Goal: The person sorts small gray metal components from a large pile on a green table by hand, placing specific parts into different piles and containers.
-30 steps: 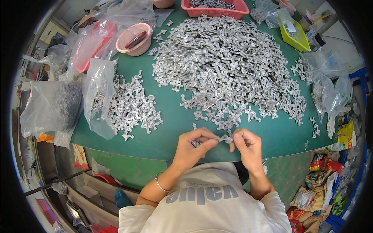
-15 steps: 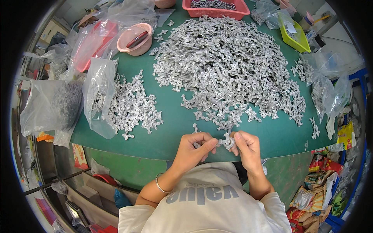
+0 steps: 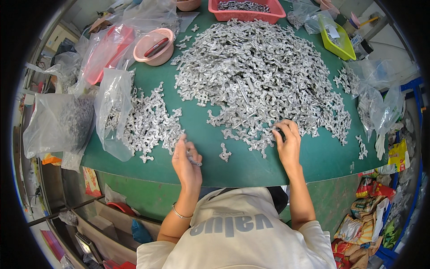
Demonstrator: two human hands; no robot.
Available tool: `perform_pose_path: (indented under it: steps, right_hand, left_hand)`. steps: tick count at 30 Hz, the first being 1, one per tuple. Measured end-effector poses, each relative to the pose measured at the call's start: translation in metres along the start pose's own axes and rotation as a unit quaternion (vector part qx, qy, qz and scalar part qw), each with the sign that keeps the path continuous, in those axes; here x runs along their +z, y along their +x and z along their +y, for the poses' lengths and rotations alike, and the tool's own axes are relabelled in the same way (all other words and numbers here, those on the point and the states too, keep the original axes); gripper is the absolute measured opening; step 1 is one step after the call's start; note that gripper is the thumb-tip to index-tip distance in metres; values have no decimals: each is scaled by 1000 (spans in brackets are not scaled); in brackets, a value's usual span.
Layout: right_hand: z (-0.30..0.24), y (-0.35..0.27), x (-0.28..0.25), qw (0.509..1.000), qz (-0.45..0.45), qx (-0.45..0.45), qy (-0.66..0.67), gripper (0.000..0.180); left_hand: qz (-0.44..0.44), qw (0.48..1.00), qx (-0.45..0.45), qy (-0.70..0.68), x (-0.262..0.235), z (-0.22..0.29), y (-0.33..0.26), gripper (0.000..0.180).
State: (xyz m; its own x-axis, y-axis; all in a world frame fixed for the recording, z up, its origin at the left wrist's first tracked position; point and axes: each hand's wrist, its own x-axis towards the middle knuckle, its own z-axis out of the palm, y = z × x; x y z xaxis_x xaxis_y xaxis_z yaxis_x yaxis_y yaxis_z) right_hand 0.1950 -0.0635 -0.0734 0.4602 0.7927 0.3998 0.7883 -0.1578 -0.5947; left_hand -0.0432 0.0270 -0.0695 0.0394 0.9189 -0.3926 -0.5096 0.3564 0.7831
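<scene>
My left hand [image 3: 186,162] is at the front edge of the smaller heap of silver-grey metal castings [image 3: 154,119], its index fingertip near the pieces. Its lower fingers are curled around a small metal piece [image 3: 194,161], mostly hidden by them. At the near edge of the large heap of similar castings [image 3: 255,76] is my right hand [image 3: 290,142]. Its thumb and index finger are bent with a gap between them, and no held piece shows there. One loose casting [image 3: 225,153] lies on the green table [image 3: 201,130] between my hands.
Clear plastic bags of castings [image 3: 112,114] stand on the left, beside a pink bowl [image 3: 154,47] holding a red-handled tool. At the back are a pink basket [image 3: 246,15] and a yellow-green basket [image 3: 338,42]. More bags [image 3: 374,107] lie at the right edge.
My hands were together at the table's front edge with a casting between them. They have parted: the left moved left to the smaller heap, the right forward to the large heap.
</scene>
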Motion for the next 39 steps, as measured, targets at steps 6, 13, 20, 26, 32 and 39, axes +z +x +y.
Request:
perform_pose_path:
  steps: [6,13,20,26,32,39]
  right_hand:
    - [-17,-6,-13,973,48,135,182,11]
    - [-30,1,-24,986,127,75,79,9]
    - [-55,-10,-35,781,-41,280,557,8]
    - [-76,-18,-34,716,-117,285,627,11]
    - [-82,-23,-36,741,-123,270,602,13]
    - [-87,-25,-42,775,-103,237,577,13]
  left_hand:
    - [-134,986,-66,74,23,-1,-21,21]
    - [-258,947,-100,164,45,-2,-35,16]
    - [-258,945,-111,167,39,1,-35,18]
    - [-303,932,-78,182,55,14,-46,22]
    - [-336,922,-87,173,59,18,-49,16]
    - [-360,915,-99,154,59,23,-50,15]
